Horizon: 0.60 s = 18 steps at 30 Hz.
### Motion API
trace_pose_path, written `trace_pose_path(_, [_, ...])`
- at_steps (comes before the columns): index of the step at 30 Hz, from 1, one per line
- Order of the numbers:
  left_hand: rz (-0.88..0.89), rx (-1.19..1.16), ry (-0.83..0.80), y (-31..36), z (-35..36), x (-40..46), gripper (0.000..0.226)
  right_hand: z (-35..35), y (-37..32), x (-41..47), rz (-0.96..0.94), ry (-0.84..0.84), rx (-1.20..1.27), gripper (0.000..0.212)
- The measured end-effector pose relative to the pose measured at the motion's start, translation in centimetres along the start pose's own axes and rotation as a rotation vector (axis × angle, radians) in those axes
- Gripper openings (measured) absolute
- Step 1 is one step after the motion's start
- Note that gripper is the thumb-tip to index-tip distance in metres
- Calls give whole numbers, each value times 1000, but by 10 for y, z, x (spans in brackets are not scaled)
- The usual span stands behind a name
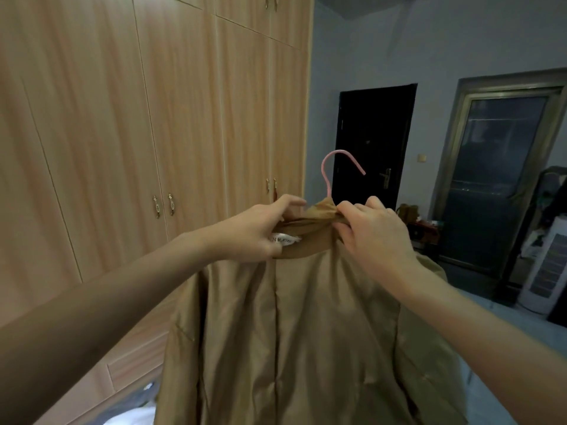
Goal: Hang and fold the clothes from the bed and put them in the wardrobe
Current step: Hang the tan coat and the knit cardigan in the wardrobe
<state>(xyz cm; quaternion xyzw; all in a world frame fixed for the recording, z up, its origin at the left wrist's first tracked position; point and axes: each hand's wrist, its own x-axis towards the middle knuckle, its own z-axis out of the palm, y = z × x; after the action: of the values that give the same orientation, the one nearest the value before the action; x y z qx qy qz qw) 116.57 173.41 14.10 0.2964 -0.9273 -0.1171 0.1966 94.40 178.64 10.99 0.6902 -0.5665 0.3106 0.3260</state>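
A tan jacket (294, 338) hangs in front of me, lining side towards me, on a pink hanger (333, 167) whose hook sticks up above the collar. My left hand (260, 228) grips the collar on the left, beside a white label (285, 239). My right hand (374, 234) pinches the collar on the right, close to the hook. The wooden wardrobe (153, 118) stands at my left with all its doors closed. The hanger's shoulders are hidden inside the jacket.
A black door (374, 142) is straight ahead in the grey wall. A glass door (497, 179) lies to the right, with a white appliance (543, 271) beside it. White cloth (129, 417) shows at the bottom left.
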Motion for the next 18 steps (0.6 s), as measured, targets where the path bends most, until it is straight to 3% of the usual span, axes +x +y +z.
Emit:
trace_pose_path(3, [-87, -140, 23, -2, -6, -1, 34, -1, -1, 1, -30, 54, 51, 12])
trace_pose_path(6, [-97, -108, 89, 5, -13, 4, 11, -3, -9, 7, -68, 110, 34, 14])
trace_pose_path(13, [-98, -4, 59, 18, -25, 7, 18, -7, -15, 16, -65, 93, -34, 18])
trace_pose_path(18, [-172, -67, 82, 16, -23, 0, 14, -10, -28, 24, -54, 12, 62, 18])
